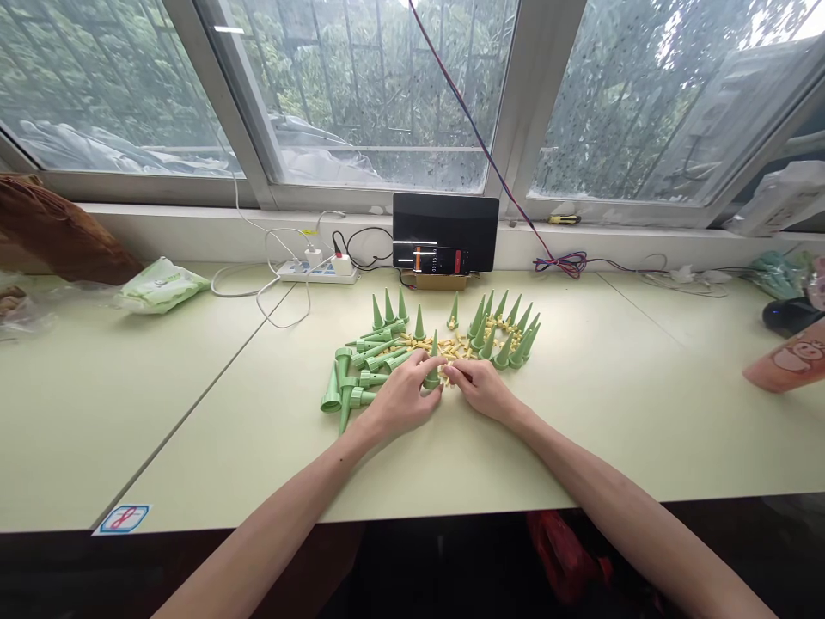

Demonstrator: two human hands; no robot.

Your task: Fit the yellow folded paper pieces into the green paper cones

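My left hand (pixel 411 389) is closed around a green plastic cone spike (pixel 434 348), which stands upright on the table with its tip up. Close on its right, my right hand (pixel 478 385) is pinched near the small tan plugs (pixel 459 348); what sits in its fingertips is too small to make out. More green cones stand upright in a group (pixel 509 335) at the right, around some of the plugs. Several green spikes (pixel 374 354) lie in a pile on the left. A few others (pixel 388 309) stand behind the pile.
A black tablet (pixel 444 225) leans by the window, a lit phone (pixel 439 260) before it. A power strip (pixel 319 271) with cables lies left of them. A wipes packet (pixel 162 285) is at the left, a pink cup (pixel 786 357) at the right edge.
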